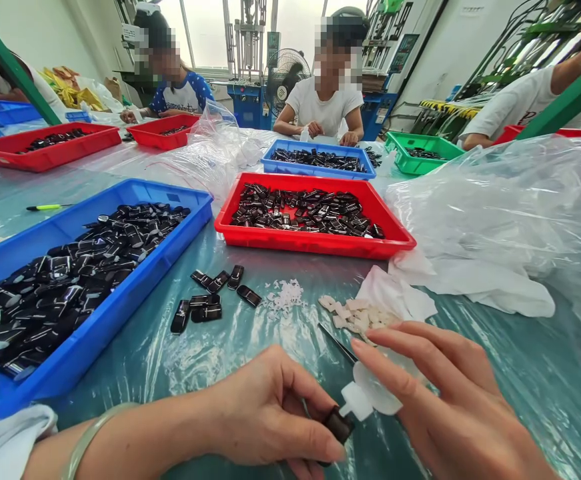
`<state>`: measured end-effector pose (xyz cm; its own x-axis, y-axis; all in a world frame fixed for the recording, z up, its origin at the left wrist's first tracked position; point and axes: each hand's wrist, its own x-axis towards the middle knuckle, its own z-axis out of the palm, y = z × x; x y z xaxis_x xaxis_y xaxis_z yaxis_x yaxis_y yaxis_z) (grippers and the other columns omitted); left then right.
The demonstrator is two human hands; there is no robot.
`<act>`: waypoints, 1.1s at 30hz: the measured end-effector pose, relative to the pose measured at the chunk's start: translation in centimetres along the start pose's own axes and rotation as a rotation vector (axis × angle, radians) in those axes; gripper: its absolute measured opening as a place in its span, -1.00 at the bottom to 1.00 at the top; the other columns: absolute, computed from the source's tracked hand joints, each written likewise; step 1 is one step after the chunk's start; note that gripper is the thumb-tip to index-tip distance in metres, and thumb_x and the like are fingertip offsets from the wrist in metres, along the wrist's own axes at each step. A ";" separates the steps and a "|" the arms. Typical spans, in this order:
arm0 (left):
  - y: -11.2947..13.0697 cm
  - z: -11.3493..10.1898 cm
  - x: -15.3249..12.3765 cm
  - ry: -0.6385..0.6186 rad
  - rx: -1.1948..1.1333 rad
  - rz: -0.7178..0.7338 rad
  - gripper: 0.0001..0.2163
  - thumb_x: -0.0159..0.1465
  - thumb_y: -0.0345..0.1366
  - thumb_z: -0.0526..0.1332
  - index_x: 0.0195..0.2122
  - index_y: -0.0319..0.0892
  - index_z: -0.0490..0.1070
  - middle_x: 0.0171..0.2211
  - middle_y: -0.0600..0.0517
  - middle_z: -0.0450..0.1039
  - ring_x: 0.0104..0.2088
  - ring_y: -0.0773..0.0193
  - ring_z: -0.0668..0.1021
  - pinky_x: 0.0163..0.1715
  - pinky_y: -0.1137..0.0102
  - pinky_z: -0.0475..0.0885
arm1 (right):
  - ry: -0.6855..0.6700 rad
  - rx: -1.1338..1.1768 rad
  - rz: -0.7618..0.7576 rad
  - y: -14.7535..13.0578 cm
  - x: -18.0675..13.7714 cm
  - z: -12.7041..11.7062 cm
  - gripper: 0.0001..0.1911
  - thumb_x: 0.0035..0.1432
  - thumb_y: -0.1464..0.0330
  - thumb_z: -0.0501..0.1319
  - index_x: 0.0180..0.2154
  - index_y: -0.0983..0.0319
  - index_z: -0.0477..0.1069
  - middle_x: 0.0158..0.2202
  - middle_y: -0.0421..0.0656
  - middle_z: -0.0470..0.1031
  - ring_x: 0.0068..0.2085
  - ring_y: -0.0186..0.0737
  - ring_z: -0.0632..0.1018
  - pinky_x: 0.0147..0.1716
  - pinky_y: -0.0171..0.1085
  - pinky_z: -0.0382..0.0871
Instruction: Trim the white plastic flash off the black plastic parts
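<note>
"Black part (339, 425), where do I see it?"

"Pinched in the left hand (280, 413), over the desk (135, 373)."

"And rightward?"

"White nozzled piece (359, 402) at its edge; I judge lining-up, next needing steady aim. Right hand (443, 393): fingers extended, grip I can't tell."

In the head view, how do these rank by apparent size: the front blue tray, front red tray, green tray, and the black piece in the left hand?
1. Front blue tray, cut off at left
2. Front red tray
3. Green tray, though farther away
4. Black piece in the left hand, partly hidden
</note>
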<state>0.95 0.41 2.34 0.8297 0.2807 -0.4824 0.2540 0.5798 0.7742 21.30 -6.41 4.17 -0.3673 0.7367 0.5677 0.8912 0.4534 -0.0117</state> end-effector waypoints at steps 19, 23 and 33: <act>0.4 0.1 0.0 0.002 0.015 -0.048 -0.81 -0.07 -0.27 0.31 -0.53 -0.31 0.41 -0.67 0.10 0.34 -0.62 0.42 0.46 -0.61 0.60 0.39 | -0.064 0.012 -0.018 -0.2 -0.7 0.0 -0.62 0.18 0.55 0.01 -0.04 0.10 0.35 -0.09 -0.16 0.42 -0.01 -0.14 0.37 -0.09 -0.14 0.18; 0.4 0.0 0.0 -0.002 0.020 -0.046 -0.81 -0.05 -0.27 0.31 -0.50 -0.31 0.44 -0.66 0.10 0.35 -0.61 0.42 0.46 -0.60 0.59 0.40 | -0.068 0.032 0.006 0.1 -0.9 0.0 -0.63 0.19 0.53 -0.01 -0.05 0.07 0.36 -0.09 -0.18 0.43 0.00 -0.15 0.37 -0.07 -0.16 0.19; 0.3 -0.1 0.0 -0.022 0.010 -0.053 -0.82 -0.02 -0.29 0.32 -0.44 -0.32 0.48 -0.64 0.11 0.37 -0.62 0.44 0.47 -0.60 0.60 0.40 | -0.080 0.065 -0.041 0.2 -1.0 -0.2 -0.64 0.21 0.51 -0.04 -0.08 0.10 0.40 -0.07 -0.15 0.42 -0.01 -0.12 0.36 -0.07 -0.11 0.21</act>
<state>0.94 0.68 2.55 0.8254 0.2329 -0.5143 0.3031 0.5856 0.7518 21.88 -7.16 3.77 -0.4257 0.7535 0.5010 0.8569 0.5136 -0.0444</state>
